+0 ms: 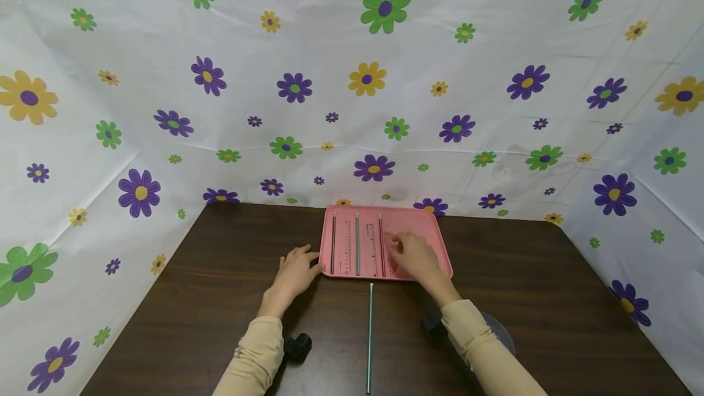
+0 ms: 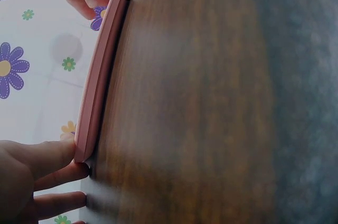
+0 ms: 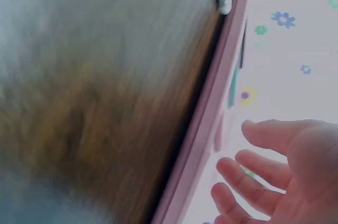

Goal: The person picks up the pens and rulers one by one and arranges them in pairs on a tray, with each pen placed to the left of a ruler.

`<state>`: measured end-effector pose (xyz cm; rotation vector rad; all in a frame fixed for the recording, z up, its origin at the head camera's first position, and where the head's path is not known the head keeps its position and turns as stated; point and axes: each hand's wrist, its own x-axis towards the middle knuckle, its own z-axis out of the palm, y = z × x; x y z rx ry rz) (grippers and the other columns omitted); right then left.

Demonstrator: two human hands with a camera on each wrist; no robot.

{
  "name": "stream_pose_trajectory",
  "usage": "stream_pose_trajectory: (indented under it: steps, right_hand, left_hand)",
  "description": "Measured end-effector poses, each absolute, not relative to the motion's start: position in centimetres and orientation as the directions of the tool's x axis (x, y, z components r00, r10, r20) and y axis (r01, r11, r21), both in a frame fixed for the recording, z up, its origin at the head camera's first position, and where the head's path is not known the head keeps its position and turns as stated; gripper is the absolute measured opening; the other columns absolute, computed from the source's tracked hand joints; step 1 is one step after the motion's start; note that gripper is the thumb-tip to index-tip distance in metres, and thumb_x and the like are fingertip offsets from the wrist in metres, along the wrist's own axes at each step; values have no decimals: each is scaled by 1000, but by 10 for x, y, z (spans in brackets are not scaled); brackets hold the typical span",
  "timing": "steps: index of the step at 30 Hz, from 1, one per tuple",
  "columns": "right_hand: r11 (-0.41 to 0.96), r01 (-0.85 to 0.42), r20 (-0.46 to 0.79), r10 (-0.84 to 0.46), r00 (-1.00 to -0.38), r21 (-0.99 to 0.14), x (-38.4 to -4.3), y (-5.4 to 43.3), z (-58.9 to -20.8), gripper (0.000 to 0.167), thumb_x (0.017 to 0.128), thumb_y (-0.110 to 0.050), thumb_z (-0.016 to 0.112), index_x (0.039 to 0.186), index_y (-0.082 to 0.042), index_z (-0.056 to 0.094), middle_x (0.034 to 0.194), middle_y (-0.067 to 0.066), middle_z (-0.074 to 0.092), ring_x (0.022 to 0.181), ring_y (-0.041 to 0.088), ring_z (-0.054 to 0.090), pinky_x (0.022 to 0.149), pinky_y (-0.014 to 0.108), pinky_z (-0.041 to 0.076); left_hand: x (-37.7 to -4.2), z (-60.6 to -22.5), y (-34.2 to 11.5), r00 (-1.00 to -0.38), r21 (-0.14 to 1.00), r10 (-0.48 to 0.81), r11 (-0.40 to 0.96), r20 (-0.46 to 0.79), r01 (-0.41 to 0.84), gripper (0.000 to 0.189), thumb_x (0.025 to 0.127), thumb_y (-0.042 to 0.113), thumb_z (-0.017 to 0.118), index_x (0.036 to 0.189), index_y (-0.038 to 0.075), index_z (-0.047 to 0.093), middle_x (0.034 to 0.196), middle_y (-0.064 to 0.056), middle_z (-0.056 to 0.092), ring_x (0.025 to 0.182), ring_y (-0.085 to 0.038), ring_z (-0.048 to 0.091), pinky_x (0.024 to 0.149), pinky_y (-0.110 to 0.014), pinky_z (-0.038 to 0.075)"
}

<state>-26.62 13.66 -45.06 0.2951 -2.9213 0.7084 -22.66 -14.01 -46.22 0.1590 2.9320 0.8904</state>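
A pink tray (image 1: 415,219) lies at the table's back edge. Thumb and finger of my left hand (image 1: 294,271) pinch its front left corner, as the left wrist view shows from close by. Inside, a black pencil (image 1: 333,243), a teal pencil (image 1: 357,244) and a dark red pencil (image 1: 382,244) alternate with two clear rulers (image 1: 347,245). Over the tray's right part hovers my right hand (image 1: 416,255), its fingers loosely bent beside the dark red pencil. In the right wrist view no object shows between thumb and fingers. Something clear under those fingertips is hard to make out.
Another teal pencil (image 1: 370,338) lies on the brown table (image 1: 220,316) in front of the tray, its eraser end near the rim. A round translucent object (image 1: 499,332) is partly hidden by the right sleeve. A flowered sheet (image 1: 330,35) hangs behind and beside the table.
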Motion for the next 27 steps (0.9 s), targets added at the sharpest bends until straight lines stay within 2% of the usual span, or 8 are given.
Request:
stream_pose_trajectory:
  steps: [6,14,19,27]
  right_hand:
    - [850,-283,163,-234,-959,-444,-250,129,-447,33,88,-20,72,116,-4,69,82,3,65,66,14,53,56,28,45]
    - [850,-292,133,-260,-956,-439,-222,116,-439,35,87,-23,75,116,-4,68,72,-2,56,57,11,48,49,25,38]
    - [861,-290,80,-283,-956,-417,-206,110,-436,46,87,-26,75,126,-3,64,70,-3,55,60,11,50,51,27,40]
    - [871,-291,-7,-320,-947,-396,-183,103,-436,62,85,-30,77,135,0,55,64,-5,52,53,9,47,45,26,35]
  left_hand:
    - [-226,-461,-140,-991,553,125,829,-48,77,42,99,26,60,135,4,61,153,-23,42,144,-48,31,115,-71,18]
    - [-226,-459,-139,-991,556,123,827,-48,76,42,99,27,60,134,5,62,153,-23,42,145,-48,31,115,-71,17]
    - [-225,-459,-140,-991,554,127,828,-45,81,41,99,26,60,134,4,62,153,-23,42,144,-49,31,115,-71,18]
    - [-225,-460,-140,-991,551,126,830,-40,84,41,99,25,59,134,3,62,152,-24,43,144,-49,31,115,-71,18]
